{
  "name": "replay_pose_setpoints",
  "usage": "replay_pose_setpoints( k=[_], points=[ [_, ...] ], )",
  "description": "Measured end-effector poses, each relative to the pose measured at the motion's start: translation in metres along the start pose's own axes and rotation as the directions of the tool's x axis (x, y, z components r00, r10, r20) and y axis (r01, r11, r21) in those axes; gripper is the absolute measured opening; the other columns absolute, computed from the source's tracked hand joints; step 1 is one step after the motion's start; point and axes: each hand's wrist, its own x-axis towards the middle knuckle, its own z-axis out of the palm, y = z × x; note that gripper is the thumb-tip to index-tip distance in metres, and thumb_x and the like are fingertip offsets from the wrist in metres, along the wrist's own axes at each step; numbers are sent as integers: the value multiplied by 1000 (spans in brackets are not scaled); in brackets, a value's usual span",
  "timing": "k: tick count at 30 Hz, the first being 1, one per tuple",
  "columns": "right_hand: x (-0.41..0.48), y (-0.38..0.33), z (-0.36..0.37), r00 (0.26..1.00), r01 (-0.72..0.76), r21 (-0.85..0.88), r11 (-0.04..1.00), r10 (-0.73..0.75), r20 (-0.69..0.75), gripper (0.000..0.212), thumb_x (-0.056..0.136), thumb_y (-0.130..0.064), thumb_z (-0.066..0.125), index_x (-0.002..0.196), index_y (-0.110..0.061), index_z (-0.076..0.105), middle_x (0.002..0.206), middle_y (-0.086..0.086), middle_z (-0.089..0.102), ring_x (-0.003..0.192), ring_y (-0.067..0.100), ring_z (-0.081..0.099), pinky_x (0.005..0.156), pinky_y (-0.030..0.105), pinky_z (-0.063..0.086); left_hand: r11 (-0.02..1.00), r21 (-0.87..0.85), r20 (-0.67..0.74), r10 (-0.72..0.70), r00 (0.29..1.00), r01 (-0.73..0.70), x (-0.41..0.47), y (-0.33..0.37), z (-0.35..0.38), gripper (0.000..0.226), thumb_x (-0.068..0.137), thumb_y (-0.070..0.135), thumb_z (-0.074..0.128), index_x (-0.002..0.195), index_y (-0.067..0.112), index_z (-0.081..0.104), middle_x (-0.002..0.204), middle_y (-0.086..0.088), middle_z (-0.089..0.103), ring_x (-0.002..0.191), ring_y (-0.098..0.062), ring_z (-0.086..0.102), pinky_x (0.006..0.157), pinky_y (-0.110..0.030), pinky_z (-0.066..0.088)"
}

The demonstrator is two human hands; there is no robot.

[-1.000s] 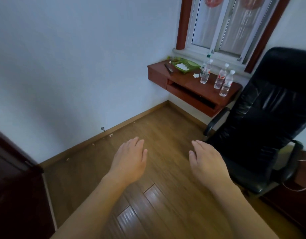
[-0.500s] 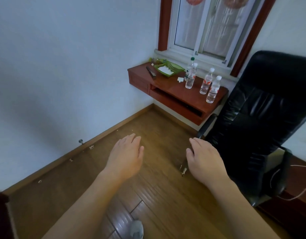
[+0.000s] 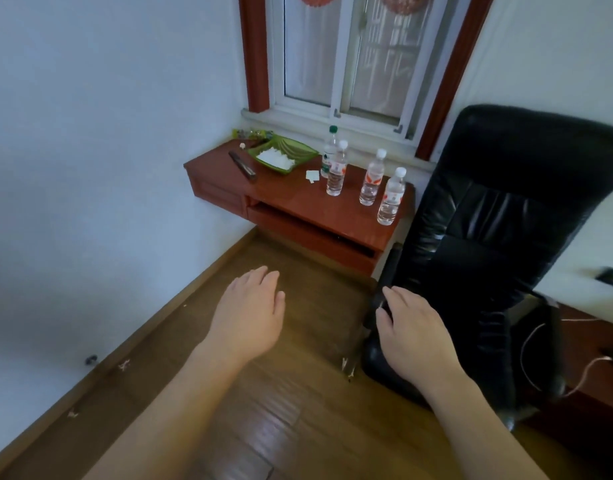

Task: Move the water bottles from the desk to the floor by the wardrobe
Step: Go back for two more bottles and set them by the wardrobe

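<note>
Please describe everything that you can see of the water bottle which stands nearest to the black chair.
The clear plastic water bottle with a white cap and a red-and-white label stands upright near the right end of the red-brown glossy wooden desk, close to its front edge. The cap is on. It touches only the desk top. It stands apart from the similar bottle behind it, and the black leather office chair is just to its right.

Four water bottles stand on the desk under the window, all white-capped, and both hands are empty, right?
Not quite: in the head view the rear bottle has a green cap; the other three are white-capped. All four stand on the desk, and left hand and right hand hold nothing.
</note>
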Motion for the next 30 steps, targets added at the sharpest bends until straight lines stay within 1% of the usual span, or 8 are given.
replay_pose_setpoints(
  k=[3, 8, 13, 18, 24, 30],
  points=[
    [37, 12, -2, 999, -54, 16, 998, 54, -9, 53, 102, -42, 36, 150, -22, 33, 155, -3, 37, 143, 14, 31, 119, 37, 26, 999, -12, 17, 48, 999, -48, 46, 10, 7, 49, 103, 40, 36, 150, 27, 33, 157, 3, 33, 144, -15, 31, 116, -33, 26],
    [108, 39, -2, 995, -96, 23, 995, 96, -19, 53, 102, -42, 36, 151, -22, 31, 156, -2, 35, 144, 15, 29, 119, 36, 24, 996, -1, 16, 87, 996, -87, 128, 36, 26, 50, 103, 40, 36, 151, 26, 32, 158, 2, 31, 145, -16, 29, 117, -34, 24],
    [186, 66, -12, 997, -75, 13, 997, 76, -33, 52, 102, -40, 36, 149, -20, 35, 153, -1, 39, 142, 16, 32, 119, 36, 25, 992, 12, 25, 123, 992, -123, 214, 62, 42, 51, 103, 40, 33, 151, 23, 32, 158, 0, 32, 145, -17, 28, 118, -35, 21],
    [256, 90, -23, 997, -68, -22, 997, 67, -24, 53, 102, -41, 33, 150, -19, 33, 154, 0, 37, 143, 17, 30, 119, 36, 24, 988, 5, 11, 155, 988, -155, 284, 87, 46, 50, 104, 39, 33, 151, 22, 34, 157, 0, 33, 145, -16, 29, 119, -35, 21],
    [326, 108, -25, 993, -116, -28, 993, 115, -35, 53, 102, -41, 32, 151, -18, 32, 155, -1, 36, 143, 17, 29, 118, 34, 22, 980, -19, 42, 198, 979, -197, 363, 97, 56, 50, 104, 39, 33, 151, 22, 32, 158, -2, 32, 145, -17, 28, 121, -37, 22],
    [395, 109, -16, 979, -198, 5, 980, 198, -45, 55, 101, -41, 34, 151, -19, 32, 155, 0, 36, 143, 17, 29, 119, 35, 23, 952, -41, 52, 306, 951, -304, 456, 93, 71, 51, 102, 39, 35, 150, 22, 34, 155, -1, 36, 143, -17, 31, 119, -39, 27]
  ],
)
